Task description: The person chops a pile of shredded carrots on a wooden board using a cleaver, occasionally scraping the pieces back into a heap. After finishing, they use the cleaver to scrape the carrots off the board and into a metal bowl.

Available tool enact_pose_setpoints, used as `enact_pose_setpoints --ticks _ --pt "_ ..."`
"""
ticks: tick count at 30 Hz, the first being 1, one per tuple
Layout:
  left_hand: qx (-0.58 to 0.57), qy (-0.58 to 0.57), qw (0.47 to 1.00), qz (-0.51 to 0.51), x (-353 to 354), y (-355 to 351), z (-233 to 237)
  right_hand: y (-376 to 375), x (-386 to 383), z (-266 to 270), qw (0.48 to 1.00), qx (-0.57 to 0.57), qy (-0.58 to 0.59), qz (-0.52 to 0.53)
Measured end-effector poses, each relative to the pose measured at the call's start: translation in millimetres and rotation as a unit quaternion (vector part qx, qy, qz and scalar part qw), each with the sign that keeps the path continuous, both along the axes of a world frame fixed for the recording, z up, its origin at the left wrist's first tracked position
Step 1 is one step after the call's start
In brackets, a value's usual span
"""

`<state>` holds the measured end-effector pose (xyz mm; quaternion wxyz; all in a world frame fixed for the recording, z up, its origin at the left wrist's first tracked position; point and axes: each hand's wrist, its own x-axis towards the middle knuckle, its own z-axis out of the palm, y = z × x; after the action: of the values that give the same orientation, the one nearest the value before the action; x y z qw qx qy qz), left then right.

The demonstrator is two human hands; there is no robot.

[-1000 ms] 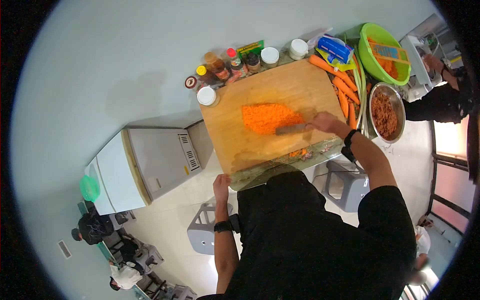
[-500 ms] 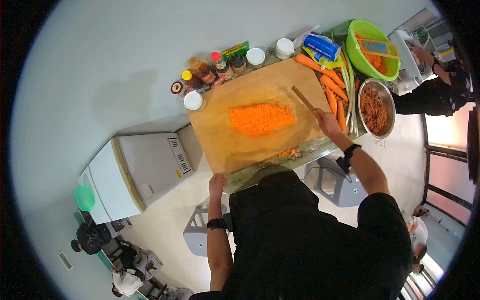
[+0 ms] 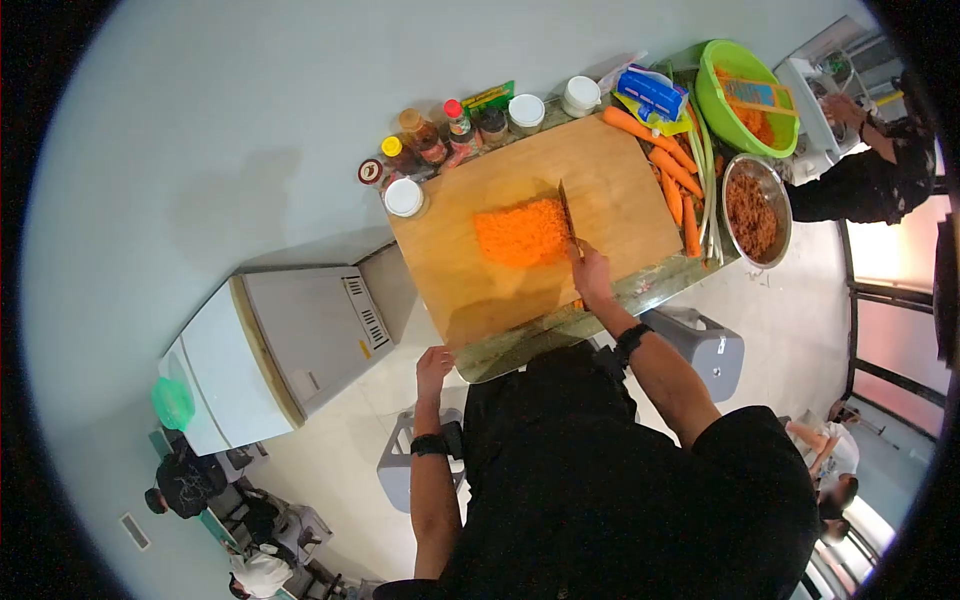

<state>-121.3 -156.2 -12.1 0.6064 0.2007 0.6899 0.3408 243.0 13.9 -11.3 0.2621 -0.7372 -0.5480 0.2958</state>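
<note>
My right hand is wrapped round the handle of a kitchen knife. The blade stands at the right end of a heap of finely chopped carrot. That heap lies on a large wooden cutting board. Off the board's near left corner hangs my left hand, its fingers curled in, with nothing visible in them. Whole carrots and long green onions lie along the board's right side.
Sauce bottles and white-lidded jars line the far edge. At right stand a metal bowl of brownish mince and a green basin with shredded carrot and a grater. Another person is beyond. Stools stand below.
My right hand has brought the knife left and nearer to me, from the board's bare right part to the chopped carrot's right end. The left hand stays by the near left corner.
</note>
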Motion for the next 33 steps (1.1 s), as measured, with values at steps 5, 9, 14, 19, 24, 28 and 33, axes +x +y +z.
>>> enact_pose_setpoints --ticks 5,9,14,19,24,28,33 --pt "-0.012 -0.001 0.999 0.040 -23.1 -3.2 -1.1 2.5 11.6 74.0 0.998 -0.034 0.035 0.029" --pt "-0.023 0.007 0.998 0.056 -30.4 -8.7 6.1 -7.1 3.8 63.4 0.998 -0.026 -0.014 0.060" --pt "-0.052 -0.021 0.998 0.034 -40.3 -14.8 11.7 5.6 12.9 23.5 0.990 -0.076 -0.061 0.107" --pt "-0.038 -0.030 0.999 0.004 -26.8 5.8 20.3 -5.1 10.6 27.9 0.989 -0.077 -0.075 0.102" --pt "-0.016 -0.024 0.998 -0.063 0.1 44.8 9.0 4.3 11.5 20.7 0.976 -0.084 -0.093 0.179" --pt "0.065 -0.013 0.989 -0.136 17.1 59.2 0.8 -3.1 5.5 29.2 0.980 -0.084 -0.088 0.154" --pt "0.002 0.067 0.986 -0.151 44.2 69.9 15.1 6.8 18.2 1.2 0.958 -0.073 -0.154 0.232"
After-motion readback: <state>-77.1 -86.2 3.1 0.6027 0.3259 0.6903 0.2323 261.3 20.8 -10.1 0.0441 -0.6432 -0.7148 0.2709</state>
